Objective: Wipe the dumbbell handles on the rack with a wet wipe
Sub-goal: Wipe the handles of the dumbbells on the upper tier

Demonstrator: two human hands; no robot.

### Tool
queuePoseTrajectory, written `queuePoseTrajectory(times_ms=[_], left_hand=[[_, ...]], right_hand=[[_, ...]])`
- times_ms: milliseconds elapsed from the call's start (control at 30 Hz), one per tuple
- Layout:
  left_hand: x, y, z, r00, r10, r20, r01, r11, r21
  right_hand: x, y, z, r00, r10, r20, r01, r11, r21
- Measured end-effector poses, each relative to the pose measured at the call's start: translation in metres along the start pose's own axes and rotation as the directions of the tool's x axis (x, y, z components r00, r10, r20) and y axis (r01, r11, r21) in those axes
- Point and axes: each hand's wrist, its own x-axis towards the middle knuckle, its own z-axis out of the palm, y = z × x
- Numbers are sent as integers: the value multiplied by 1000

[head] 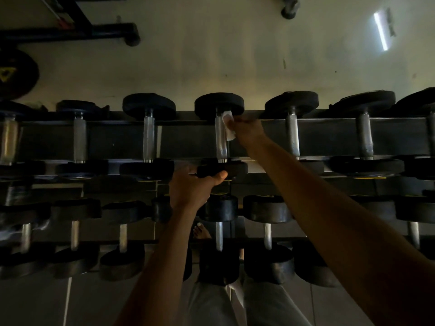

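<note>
A dark rack (pixel 329 137) carries rows of black dumbbells with silver knurled handles. On the upper row, the middle dumbbell's handle (pixel 220 140) stands in front of me. My right hand (pixel 247 131) pinches a white wet wipe (pixel 228 127) and holds it against the right side of that handle, near its far end. My left hand (pixel 191 187) grips the near black head (pixel 226 169) of the same dumbbell, thumb lying along its rim.
More dumbbells sit left (pixel 148 135) and right (pixel 292 132) on the upper row, and shorter ones (pixel 219 231) on the lower row. Black machine legs (pixel 110 31) and a weight plate (pixel 14 74) lie on the pale floor beyond. My feet show below the rack.
</note>
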Motion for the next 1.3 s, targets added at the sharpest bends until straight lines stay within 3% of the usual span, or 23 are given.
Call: queuePoseTrajectory(times_ms=[100, 167, 267, 367, 467, 767, 1100, 1233, 1300], left_hand=[[4, -6, 1, 1000, 3, -8, -3, 1000, 12], [5, -9, 1, 1000, 8, -10, -8, 1000, 16], [5, -8, 1, 1000, 6, -22, -5, 1000, 9], [3, -8, 2, 1000, 13, -14, -13, 1000, 11], [1, -10, 2, 999, 21, -29, -22, 1000, -11], [-5, -14, 3, 998, 42, -46, -45, 996, -77], [-5, -14, 0, 997, 65, -40, -67, 996, -64], [-9, -11, -3, 996, 70, -46, -73, 996, -61], [-14, -8, -8, 995, 101, -25, -102, 994, -28]], right_hand=[[-5, 7, 0, 994, -96, -48, 96, 995, -11], [-4, 7, 3, 958, -268, -100, 245, 950, -194], [-4, 5, 7, 833, -553, -30, 460, 721, -518], [-6, 5, 6, 739, -673, 40, 474, 476, -740], [-9, 9, 9, 683, -726, 81, 486, 368, -793], [-14, 15, 32, 734, -679, 10, 321, 335, -886], [-20, -1, 28, 846, -511, 152, 267, 159, -950], [-29, -4, 29, 856, -418, 304, 292, -93, -952], [-34, -6, 27, 844, -381, 378, 345, -153, -926]])
